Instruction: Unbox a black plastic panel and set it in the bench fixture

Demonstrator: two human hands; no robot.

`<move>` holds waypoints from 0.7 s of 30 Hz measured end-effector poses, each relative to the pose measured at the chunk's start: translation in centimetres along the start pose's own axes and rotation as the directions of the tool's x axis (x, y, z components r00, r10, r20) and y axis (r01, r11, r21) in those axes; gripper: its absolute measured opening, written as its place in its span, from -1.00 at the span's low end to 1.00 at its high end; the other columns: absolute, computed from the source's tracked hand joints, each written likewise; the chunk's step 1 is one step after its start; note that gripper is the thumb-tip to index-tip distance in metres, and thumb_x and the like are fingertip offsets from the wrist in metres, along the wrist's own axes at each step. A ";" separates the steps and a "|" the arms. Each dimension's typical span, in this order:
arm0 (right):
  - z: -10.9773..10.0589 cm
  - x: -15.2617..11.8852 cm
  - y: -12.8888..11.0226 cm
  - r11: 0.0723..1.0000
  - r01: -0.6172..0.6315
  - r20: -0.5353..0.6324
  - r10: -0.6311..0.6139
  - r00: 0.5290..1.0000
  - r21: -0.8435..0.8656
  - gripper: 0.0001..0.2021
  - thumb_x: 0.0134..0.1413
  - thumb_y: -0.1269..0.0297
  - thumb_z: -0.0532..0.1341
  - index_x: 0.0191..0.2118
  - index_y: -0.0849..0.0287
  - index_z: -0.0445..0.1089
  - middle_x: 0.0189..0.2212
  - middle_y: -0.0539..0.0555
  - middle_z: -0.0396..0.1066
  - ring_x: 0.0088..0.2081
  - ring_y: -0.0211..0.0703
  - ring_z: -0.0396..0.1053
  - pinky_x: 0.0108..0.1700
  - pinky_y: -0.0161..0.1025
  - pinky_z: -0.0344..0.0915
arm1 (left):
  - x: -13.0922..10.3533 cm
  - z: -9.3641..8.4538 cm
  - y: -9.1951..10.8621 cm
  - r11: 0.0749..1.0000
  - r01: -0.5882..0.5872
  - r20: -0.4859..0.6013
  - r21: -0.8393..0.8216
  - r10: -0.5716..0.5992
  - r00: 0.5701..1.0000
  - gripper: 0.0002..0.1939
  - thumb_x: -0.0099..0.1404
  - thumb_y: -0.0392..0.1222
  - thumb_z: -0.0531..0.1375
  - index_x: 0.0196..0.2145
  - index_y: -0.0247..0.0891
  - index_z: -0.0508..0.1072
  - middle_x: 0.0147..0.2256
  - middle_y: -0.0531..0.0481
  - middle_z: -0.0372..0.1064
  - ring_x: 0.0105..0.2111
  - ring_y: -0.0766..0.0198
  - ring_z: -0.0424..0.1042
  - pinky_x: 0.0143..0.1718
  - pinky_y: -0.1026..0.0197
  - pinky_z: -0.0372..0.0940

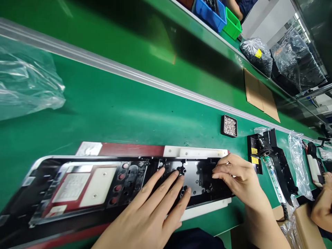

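Note:
A long black plastic housing (202, 176) lies on a red and white fixture (135, 149) on the green table. My left hand (160, 207) rests flat across the middle of the housing, fingers spread, with nothing in it. Near the housing's right end, my right hand (233, 174) has thumb and fingertips pinched together just over the black surface. Whatever sits between those fingertips, if anything, is too small to name. Through the housing's left opening a white plate (98, 186) and a paper label (70, 186) show.
A black box of small metal parts (230, 126) stands beyond my right hand. To the right lie a power screwdriver (275, 180), black brackets (255, 152) and plastic wrap (299, 166). Clear plastic (28, 79) lies far left. Another person's hand (327, 181) shows at the right edge.

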State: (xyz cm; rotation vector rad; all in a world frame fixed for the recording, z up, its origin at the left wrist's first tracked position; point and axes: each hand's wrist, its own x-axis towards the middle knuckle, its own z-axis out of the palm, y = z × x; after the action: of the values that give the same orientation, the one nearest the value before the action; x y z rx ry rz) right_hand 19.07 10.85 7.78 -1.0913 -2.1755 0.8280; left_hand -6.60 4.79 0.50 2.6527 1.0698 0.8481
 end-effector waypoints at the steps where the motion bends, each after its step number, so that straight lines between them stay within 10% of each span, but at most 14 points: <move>1: 0.0 0.2 0.2 1.000 0.003 0.018 -0.003 1.000 -0.017 -0.83 0.31 0.63 0.25 -0.14 0.22 0.48 -0.21 0.00 0.35 -0.19 -0.33 0.34 -0.07 -0.35 0.23 | 0.0 0.0 0.0 1.000 -0.002 0.000 0.005 0.002 1.000 -0.58 0.46 -0.11 0.01 0.16 -0.34 0.37 0.15 -0.36 0.31 0.45 -0.09 -0.28 0.45 -0.21 -0.27; 21: -1.0 1.6 1.6 0.999 0.054 0.183 -0.054 0.982 0.005 -0.89 0.30 0.59 0.26 -0.21 0.30 0.52 -0.22 0.05 0.38 -0.18 -0.28 0.37 -0.15 -0.38 0.34 | 0.0 0.0 0.3 0.999 0.020 0.007 0.031 -0.020 1.000 -0.53 0.44 -0.05 0.07 0.21 -0.34 0.34 0.20 -0.38 0.27 0.45 -0.15 -0.28 0.46 -0.18 -0.28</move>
State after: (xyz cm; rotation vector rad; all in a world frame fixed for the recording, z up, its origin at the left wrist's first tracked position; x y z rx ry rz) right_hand 19.69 13.24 7.62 -0.9847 -2.3447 0.9360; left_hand -6.39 4.57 0.58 2.6636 1.1142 0.8243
